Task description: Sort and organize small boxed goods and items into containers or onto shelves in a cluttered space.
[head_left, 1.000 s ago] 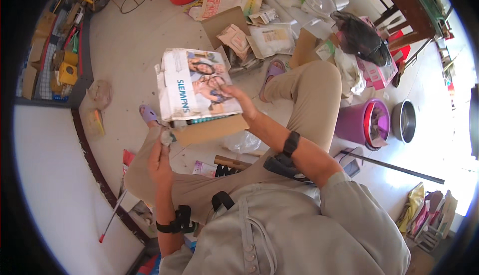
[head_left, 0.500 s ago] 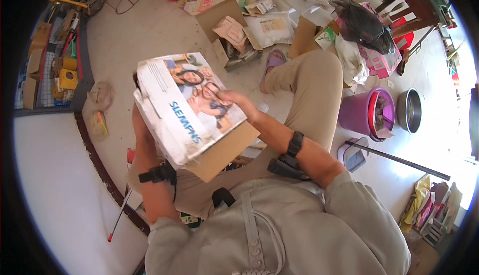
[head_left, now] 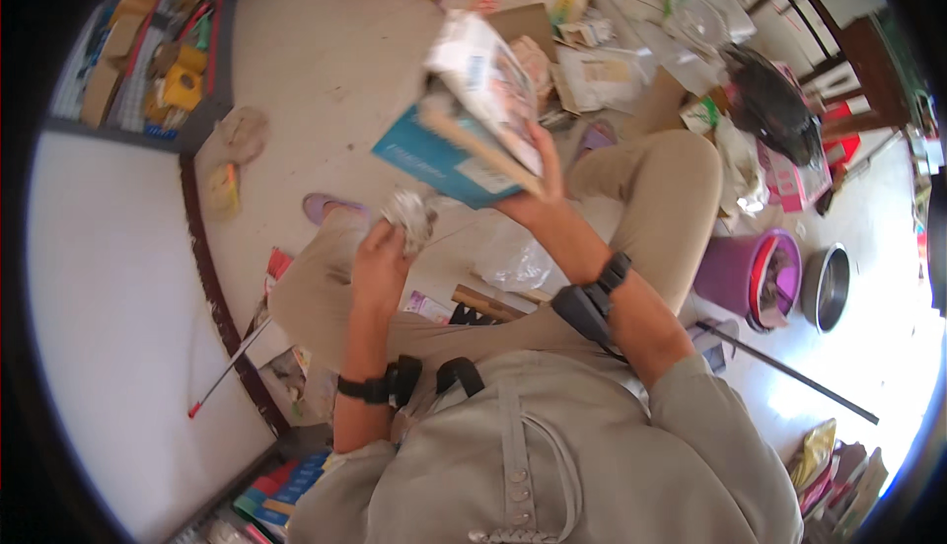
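My right hand grips a cardboard box by its right side. The box is tilted, with its white printed face, a blue side and an open edge showing. Below and left of it, my left hand is closed on a crumpled whitish wad, apart from the box. The wad is blurred, so its material is hard to make out. Under my hands, between my legs, lies a clear plastic bag.
An open carton and loose packaging lie ahead. To the right stand a purple bucket, a metal basin and a long dark rod. A shelf of tools is at far left, above a white panel.
The box has turned and moved away to the right, now held by my right hand alone. My left hand has left it and holds a crumpled wad. The view has shifted.
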Motion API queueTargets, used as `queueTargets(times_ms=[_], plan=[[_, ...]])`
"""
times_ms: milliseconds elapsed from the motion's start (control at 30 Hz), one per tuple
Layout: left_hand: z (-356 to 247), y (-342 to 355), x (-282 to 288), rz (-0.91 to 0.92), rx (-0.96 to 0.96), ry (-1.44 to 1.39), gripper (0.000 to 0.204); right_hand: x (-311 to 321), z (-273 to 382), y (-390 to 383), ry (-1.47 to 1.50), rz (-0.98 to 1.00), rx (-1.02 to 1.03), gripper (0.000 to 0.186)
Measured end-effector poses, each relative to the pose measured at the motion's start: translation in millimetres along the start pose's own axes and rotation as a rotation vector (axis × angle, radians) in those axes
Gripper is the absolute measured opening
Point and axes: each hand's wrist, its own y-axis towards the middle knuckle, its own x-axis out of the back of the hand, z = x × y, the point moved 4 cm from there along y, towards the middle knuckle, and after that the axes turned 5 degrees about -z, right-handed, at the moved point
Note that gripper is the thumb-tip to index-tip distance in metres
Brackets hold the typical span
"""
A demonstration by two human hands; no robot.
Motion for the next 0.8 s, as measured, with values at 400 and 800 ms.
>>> queueTargets(times_ms=[400,800], plan=[[13.2,-0.8,-44.8,-0.036,0.102,-0.033,0.023,-12.7,-17.2,-1.4,-0.172,-0.084,-0.007,0.071],[-23.5,13.9,8.7,-0.076,0.489,-0.925,0.077,-40.2,-27.3,4.6,-0.424,-0.104,0.422,0.072]])
